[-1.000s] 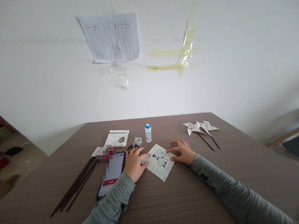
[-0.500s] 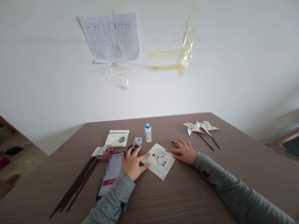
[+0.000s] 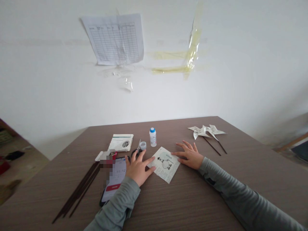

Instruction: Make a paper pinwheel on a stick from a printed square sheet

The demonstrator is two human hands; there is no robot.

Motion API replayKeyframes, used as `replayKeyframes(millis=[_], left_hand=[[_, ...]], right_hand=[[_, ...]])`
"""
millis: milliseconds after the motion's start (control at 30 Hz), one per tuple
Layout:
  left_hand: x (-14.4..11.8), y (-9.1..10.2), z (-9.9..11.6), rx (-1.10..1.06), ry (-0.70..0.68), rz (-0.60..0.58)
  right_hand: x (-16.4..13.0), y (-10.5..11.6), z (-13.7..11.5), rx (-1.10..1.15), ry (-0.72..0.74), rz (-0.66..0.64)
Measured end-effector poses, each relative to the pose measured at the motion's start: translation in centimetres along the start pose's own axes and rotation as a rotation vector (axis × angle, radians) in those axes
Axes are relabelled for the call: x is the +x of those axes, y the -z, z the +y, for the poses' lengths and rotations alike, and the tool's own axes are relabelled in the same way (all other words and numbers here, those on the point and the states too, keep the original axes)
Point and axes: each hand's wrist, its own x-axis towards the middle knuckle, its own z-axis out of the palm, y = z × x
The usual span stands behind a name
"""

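Note:
A square sheet of printed paper [image 3: 166, 165] with a drawn figure lies turned cornerwise on the brown table. My left hand [image 3: 138, 168] rests at its left corner, fingers spread, thumb and index fingertip touching the edge. On the opposite side my right hand [image 3: 191, 155] is spread too, its fingertips at the right corner. Scissors [image 3: 137, 151], partly covered by my left fingers, lie beside a small translucent cap [image 3: 142, 145]. Behind the sheet stands a white bottle with a blue top [image 3: 152, 137].
Two paper pinwheels [image 3: 204, 131] on dark sticks lie at the back right. To the left are a stack of cut paper [image 3: 121, 142], a phone [image 3: 115, 179], a small red and white box [image 3: 108, 156] and several dark sticks [image 3: 77, 192]. A wall [image 3: 168, 99] rises behind the table.
The paper's near corner has shifted slightly away from me. Both hands stay at its left and right corners, having moved only a little.

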Motion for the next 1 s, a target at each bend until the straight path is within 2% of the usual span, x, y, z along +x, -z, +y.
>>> replayKeyframes(millis=[333, 667, 833, 1000], left_hand=[[0.0, 0.4, 0.0, 0.013, 0.041, -0.012], [0.2, 0.6, -0.2, 0.055, 0.032, 0.090], [0.6, 1.0, -1.1, 0.152, 0.136, 0.187], [1.1, 1.3, -2.3, 0.268, 0.264, 0.209]], right_hand=[[-0.1, 0.6, 0.0, -0.036, -0.011, 0.006], [0.2, 0.1, 0.4, 0.031, -0.001, 0.047], [0.5, -0.3, 0.8, 0.019, 0.035, 0.104], [0.5, -0.6, 1.0, 0.031, 0.032, 0.152]])
